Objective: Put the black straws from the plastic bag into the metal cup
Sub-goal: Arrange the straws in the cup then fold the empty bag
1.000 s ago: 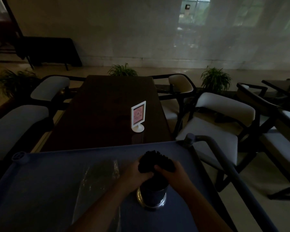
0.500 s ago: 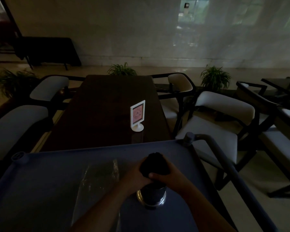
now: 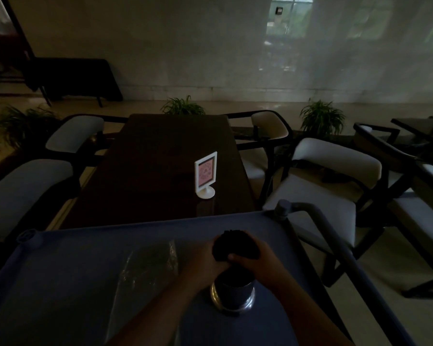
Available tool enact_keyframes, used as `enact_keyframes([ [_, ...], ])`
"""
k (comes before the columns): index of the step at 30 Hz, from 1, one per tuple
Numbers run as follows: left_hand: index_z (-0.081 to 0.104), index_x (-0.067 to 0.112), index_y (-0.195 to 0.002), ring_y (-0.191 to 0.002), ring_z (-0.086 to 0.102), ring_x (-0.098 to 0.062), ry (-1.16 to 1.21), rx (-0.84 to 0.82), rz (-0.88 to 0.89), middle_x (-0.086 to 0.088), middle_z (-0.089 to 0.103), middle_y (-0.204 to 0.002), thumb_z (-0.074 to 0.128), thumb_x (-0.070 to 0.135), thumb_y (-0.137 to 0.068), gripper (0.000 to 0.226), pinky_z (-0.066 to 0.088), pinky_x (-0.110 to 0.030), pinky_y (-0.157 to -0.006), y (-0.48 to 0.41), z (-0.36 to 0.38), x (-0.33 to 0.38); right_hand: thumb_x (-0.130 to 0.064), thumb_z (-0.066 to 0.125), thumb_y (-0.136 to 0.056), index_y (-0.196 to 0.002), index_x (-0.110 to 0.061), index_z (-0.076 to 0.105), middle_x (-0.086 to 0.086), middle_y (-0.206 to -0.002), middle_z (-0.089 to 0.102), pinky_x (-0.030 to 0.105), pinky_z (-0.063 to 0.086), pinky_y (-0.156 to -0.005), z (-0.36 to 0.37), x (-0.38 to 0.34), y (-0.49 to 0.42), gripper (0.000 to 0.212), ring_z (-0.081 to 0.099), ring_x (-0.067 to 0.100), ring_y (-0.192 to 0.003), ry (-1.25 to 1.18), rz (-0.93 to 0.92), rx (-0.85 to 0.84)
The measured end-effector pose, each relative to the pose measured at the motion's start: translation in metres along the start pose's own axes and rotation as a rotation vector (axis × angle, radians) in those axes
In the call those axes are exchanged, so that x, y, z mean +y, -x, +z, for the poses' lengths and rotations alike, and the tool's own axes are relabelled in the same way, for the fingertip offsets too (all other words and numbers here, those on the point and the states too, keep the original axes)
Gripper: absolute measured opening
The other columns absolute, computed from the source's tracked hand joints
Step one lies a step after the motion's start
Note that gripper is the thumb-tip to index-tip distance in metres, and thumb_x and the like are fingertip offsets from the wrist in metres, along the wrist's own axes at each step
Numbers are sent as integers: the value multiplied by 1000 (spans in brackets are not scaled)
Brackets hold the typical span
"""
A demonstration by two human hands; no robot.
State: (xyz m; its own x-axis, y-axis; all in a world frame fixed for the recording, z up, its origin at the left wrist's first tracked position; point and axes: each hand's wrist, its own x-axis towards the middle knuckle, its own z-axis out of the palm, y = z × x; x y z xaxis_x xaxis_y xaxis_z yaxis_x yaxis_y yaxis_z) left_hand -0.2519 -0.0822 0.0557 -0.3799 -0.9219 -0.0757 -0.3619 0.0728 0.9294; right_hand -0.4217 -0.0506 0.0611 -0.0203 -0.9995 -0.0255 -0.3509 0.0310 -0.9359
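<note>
A bundle of black straws [image 3: 231,244] stands upright in the metal cup [image 3: 233,294] on the blue cart top. My left hand [image 3: 205,260] wraps the bundle from the left and my right hand [image 3: 258,258] clasps it from the right, both just above the cup's rim. The straws' top ends show as a dark tuft between my hands. The clear plastic bag [image 3: 148,268] lies flat on the cart to the left of the cup; the dim light hides what is inside it.
The blue cart top [image 3: 60,283] has a raised rim and a grey handle bar [image 3: 335,240] on its right. Beyond it stands a dark wooden table [image 3: 155,166] with a white sign holder [image 3: 205,174]. Padded chairs [image 3: 323,186] flank the table.
The spread tuft of straw tops has been squeezed into a tighter bundle. Both hands have closed in around it above the cup. The bag has not moved.
</note>
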Motion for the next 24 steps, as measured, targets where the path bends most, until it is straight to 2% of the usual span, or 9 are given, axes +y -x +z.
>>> enact_keyframes([
  [2, 54, 49, -92, -92, 61, 16, -6, 35, 4, 27, 59, -95, 78, 19, -71, 44, 45, -1, -76, -2, 4, 1, -15, 84, -73, -116, -22, 65, -6, -108, 72, 17, 49, -90, -4, -1, -1, 48, 66, 1, -105, 10, -34, 29],
  [6, 49, 49, -95, -85, 52, 30, -35, 36, 29, 28, 54, -96, 77, 11, -77, 50, 39, 7, -73, -9, 9, 2, -8, 83, -74, -115, -13, 66, 0, -107, 74, 24, 53, -90, -10, 2, -5, 45, 68, 8, -103, -33, -37, 65],
  [9, 57, 33, -111, -99, 59, 9, -49, 37, 36, 19, 58, -105, 78, 11, -78, 45, 40, 4, -74, -13, 16, -1, -3, 82, -73, -105, -23, 68, -8, -97, 76, 18, 52, -83, -12, 8, -3, 40, 69, 4, -97, -64, -16, 87],
  [12, 59, 16, -123, -106, 58, -6, -87, 53, 43, 7, 62, -112, 79, 16, -77, 50, 42, -7, -83, -16, 20, 1, -1, 80, -75, -106, -17, 68, -9, -98, 77, 16, 51, -79, -14, 13, -1, 37, 70, 3, -95, -83, -7, 100],
  [15, 59, 13, -125, -114, 60, -15, -71, 49, 20, -3, 64, -122, 77, 15, -80, 48, 46, -23, -94, -20, 25, 5, 6, 77, -76, -103, -20, 66, -24, -95, 75, 7, 49, -75, -17, 11, -3, 39, 67, -9, -90, -69, -13, 94],
  [17, 59, 14, -126, -115, 60, -17, -72, 51, 1, -4, 65, -124, 75, 17, -81, 47, 48, -30, -98, -24, 30, 7, 7, 77, -76, -101, -18, 67, -24, -91, 75, 6, 48, -74, -22, 13, -4, 37, 67, -11, -88, -74, -5, 104],
  [18, 58, 16, -126, -115, 60, -16, -66, 38, -12, -2, 64, -123, 74, 18, -82, 47, 48, -29, -97, -26, 33, 8, 6, 77, -75, -102, -15, 67, -19, -90, 76, 6, 48, -75, -25, 14, -4, 36, 68, -9, -89, -74, -5, 114],
  [22, 56, 26, -121, -113, 58, -12, -17, 0, -22, 11, 57, -112, 74, 18, -82, 45, 38, -5, -79, -31, 41, 12, 3, 78, -75, -109, -1, 67, -4, -100, 72, 10, 50, -77, -36, 20, -5, 36, 69, -2, -91, -60, 19, 128],
  [24, 53, 31, -117, -116, 59, -15, 17, -7, -18, 9, 57, -113, 74, 16, -81, 44, 42, -10, -82, -32, 43, 15, 4, 78, -75, -109, 0, 66, -1, -101, 71, 10, 50, -76, -40, 21, -5, 36, 68, -4, -89, -58, 25, 110],
])
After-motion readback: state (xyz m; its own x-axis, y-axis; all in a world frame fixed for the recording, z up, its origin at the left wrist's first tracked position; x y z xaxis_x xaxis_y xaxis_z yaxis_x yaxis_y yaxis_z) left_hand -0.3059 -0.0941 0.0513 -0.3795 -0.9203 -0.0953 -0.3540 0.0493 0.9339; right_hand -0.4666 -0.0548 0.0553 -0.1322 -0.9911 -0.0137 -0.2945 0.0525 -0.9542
